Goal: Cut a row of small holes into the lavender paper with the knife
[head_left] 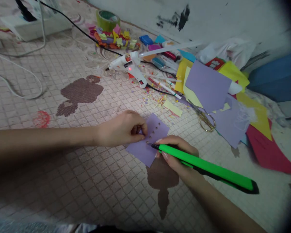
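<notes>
A small piece of purple paper lies on the patterned tablecloth, with a row of several small dark holes or dots across it. My left hand rests over its left edge, fingers curled and the thumb and fingertips pressed onto the paper. From the right, my right hand grips a green and black utility knife near its front end. The knife's tip touches or hovers just at the lowest dark spot; which of the two I cannot tell. The fingertips of both hands are close together over the sheet.
A white glue gun with its red light on stands beyond my hands, its cord trailing right. Gold-handled scissors lie near purple sheets. Behind are a tape roll, paper scraps, and a power strip at far left.
</notes>
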A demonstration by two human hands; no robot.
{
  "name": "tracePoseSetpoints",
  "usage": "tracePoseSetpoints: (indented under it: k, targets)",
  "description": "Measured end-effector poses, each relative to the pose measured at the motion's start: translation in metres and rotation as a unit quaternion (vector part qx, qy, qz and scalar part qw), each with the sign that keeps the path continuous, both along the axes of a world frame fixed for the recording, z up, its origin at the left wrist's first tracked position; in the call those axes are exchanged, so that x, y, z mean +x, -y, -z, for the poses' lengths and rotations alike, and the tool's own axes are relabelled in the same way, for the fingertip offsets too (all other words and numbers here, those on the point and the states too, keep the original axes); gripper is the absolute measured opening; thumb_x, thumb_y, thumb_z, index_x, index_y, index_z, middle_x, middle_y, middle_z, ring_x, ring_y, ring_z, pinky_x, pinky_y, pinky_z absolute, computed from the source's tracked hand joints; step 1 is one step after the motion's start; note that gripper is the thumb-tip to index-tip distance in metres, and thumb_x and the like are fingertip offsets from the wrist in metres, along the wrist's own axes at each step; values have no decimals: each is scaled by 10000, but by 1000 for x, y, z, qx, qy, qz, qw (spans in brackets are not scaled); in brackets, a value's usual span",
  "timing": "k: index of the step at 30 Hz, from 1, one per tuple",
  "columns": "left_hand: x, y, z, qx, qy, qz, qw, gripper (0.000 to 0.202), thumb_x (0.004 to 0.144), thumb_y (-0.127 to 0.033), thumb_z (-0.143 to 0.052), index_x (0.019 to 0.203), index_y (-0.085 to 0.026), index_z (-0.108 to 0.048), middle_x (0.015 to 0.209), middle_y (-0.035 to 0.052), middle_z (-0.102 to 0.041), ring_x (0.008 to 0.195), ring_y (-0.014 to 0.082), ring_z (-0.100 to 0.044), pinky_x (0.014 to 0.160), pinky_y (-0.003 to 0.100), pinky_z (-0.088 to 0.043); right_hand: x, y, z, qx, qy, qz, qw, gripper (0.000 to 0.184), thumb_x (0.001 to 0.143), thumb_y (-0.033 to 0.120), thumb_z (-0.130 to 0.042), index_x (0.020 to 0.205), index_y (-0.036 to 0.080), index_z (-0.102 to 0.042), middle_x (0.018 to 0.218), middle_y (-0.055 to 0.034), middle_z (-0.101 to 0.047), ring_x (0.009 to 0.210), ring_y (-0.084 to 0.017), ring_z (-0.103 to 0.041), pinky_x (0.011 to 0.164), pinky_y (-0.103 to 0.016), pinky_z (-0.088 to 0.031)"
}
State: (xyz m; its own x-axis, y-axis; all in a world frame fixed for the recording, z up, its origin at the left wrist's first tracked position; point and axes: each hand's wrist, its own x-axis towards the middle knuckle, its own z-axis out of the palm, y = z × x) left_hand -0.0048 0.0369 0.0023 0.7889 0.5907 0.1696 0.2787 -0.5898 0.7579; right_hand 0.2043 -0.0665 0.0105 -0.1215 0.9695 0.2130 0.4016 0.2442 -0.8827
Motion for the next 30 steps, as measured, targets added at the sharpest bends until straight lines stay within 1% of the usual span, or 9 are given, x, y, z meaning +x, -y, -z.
tracePoseSetpoints:
  k: [3, 7, 9, 12, 17, 23, 30]
  targets:
    - [0, 1, -1, 5, 1, 0, 1000, 73, 778, -80, -698, 821, -139, -699, 666, -45, -576, 599, 61, -544, 615, 178, -413, 0, 2, 6, 0, -4, -15, 1000, 222, 796, 74, -627, 940, 223, -706, 790, 10, -735, 621, -111, -710, 593, -218, -570]
    - [0, 1, -2, 15, -3, 9, 1000, 80, 776, -67, -708, 816, -133, -689, 632, -50, -560, 614, 70, -539, 636, 187, -413, 5, 3, 15, -21, -3, -48, 999, 280, 800, 62, -641, 1011, 236, -702, 827, 22, -728, 684, -98, -703, 652, -205, -568]
    - [0, 1, -2, 16, -4, 10, 1000, 75, 781, -75, -711, 818, -136, -687, 632, -50, -567, 620, 75, -542, 648, 195, -417, 6, 4, 16, -21, -11, -44, 999, 288, 802, 53, -639, 1013, 239, -700, 833, 29, -720, 676, -86, -695, 654, -195, -562]
    - [0, 0, -1, 14, -1, 13, 1000, 67, 790, -83, -711, 821, -136, -686, 641, -48, -582, 626, 79, -548, 669, 207, -426, 5, 4, 16, -11, -9, -45, 999, 285, 799, 47, -636, 1001, 239, -700, 839, 31, -720, 676, -80, -690, 655, -190, -556]
    - [0, 0, 2, 16, 3, 19, 1000, 79, 792, -70, -714, 835, -129, -685, 601, -58, -562, 627, 85, -543, 715, 231, -438, 3, 2, 15, -9, 10, -47, 999, 295, 793, 37, -628, 997, 235, -703, 835, 31, -729, 674, -81, -688, 652, -194, -551]
    - [0, 0, 1, 19, 6, 21, 1000, 77, 790, -55, -706, 828, -120, -690, 631, -50, -558, 615, 71, -536, 659, 203, -426, 6, 3, 19, -8, 10, -47, 999, 293, 796, 54, -643, 1005, 251, -704, 871, 29, -737, 722, -103, -692, 687, -222, -560]
    - [0, 0, 0, 10, 5, 19, 1000, 75, 789, -59, -703, 836, -116, -693, 667, -39, -566, 616, 65, -544, 621, 181, -419, 8, 3, 15, -5, 28, -58, 998, 306, 798, 48, -647, 1021, 251, -699, 884, 38, -740, 728, -92, -696, 706, -203, -561]
